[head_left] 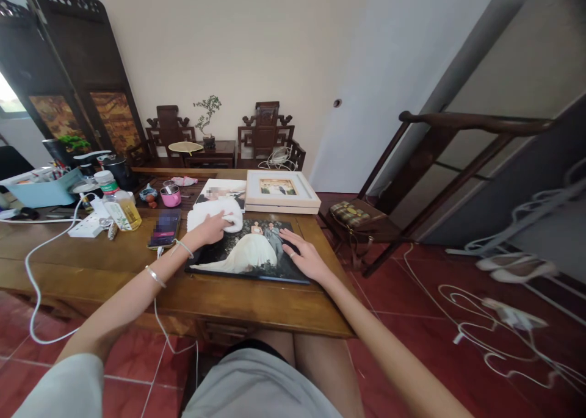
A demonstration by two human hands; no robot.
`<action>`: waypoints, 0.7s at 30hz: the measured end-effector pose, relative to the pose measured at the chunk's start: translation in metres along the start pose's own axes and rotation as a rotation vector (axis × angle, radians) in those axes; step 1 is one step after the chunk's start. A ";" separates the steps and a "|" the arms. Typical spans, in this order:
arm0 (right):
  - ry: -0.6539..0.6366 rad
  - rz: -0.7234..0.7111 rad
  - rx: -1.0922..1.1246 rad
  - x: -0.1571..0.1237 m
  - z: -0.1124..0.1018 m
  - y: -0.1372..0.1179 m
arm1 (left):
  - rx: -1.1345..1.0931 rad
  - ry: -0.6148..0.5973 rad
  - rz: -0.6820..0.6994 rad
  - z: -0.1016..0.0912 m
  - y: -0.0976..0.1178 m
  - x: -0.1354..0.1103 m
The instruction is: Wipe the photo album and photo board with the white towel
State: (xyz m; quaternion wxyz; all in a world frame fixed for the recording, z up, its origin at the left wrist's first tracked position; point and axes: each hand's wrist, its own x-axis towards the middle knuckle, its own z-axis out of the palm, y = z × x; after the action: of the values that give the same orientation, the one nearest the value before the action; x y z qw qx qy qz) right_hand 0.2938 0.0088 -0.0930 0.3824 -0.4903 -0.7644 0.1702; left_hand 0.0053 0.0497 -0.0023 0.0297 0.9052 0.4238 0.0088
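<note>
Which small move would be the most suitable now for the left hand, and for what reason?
Probably slide the white cloth slightly rightward over the wedding photo: the left hand is on the cloth by the photo's upper-left corner, while the right hand lies at its right side, seemingly able to steady it.

Your left arm (123,302) slants in from the near left, and your left hand (213,227) is turned back upward, fingers pointing right, their grip unclear. Your right arm (379,338) stretches from the near right, almost straight; your right hand (304,254) is palm down, fingers loosely spread. Your hands stand apart, the left slightly farther.
</note>
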 end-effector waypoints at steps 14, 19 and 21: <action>0.003 -0.004 0.008 0.000 0.001 0.001 | 0.120 -0.156 0.242 0.000 0.089 -0.088; -0.001 0.004 -0.001 0.000 0.001 0.001 | -0.003 -0.232 0.259 -0.005 0.073 -0.066; 0.002 0.004 0.005 0.000 0.000 0.000 | -0.032 -0.226 0.225 -0.005 0.053 -0.047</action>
State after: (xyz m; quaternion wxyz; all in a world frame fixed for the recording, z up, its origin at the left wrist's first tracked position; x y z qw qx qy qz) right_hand 0.2939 0.0085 -0.0934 0.3840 -0.4912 -0.7626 0.1724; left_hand 0.0151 -0.0200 0.0061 0.0906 0.9417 0.3132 -0.0831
